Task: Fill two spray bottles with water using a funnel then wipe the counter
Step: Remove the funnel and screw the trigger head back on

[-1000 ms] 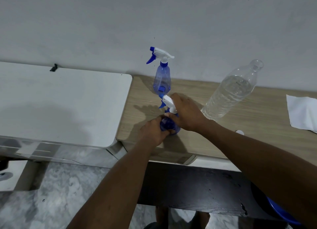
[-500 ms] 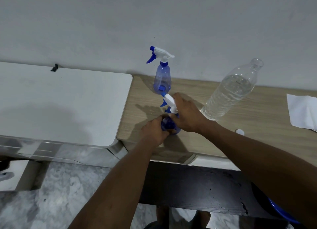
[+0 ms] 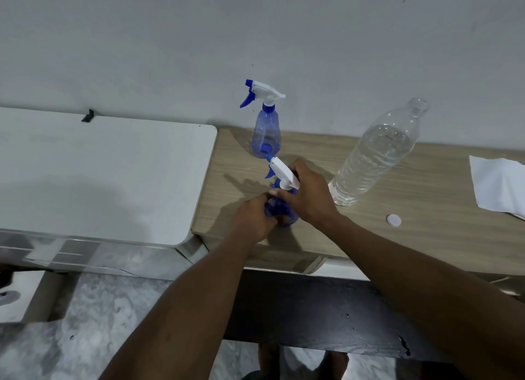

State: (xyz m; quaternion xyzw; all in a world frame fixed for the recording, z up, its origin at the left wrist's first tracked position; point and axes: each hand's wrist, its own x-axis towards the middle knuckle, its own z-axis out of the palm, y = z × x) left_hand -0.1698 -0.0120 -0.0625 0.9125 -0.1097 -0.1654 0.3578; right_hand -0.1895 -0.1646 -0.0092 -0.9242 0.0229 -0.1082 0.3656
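Observation:
A blue spray bottle [image 3: 281, 210] stands near the front edge of the wooden counter [image 3: 426, 237]. My left hand [image 3: 254, 219] is wrapped around its body. My right hand [image 3: 308, 193] grips its neck just under the white spray head [image 3: 282, 172]. A second blue spray bottle [image 3: 266, 129] with a white and blue trigger head stands untouched behind it, close to the wall. An uncapped clear water bottle [image 3: 375, 155], mostly full, stands to the right. No funnel is in view.
A small white cap [image 3: 394, 220] lies on the counter in front of the water bottle. A white cloth or paper [image 3: 500, 185] lies at the far right. A white table top [image 3: 99, 175] adjoins the counter on the left.
My right hand has shifted slightly around the near bottle's neck and the spray head has turned a little. The rest is unmoved.

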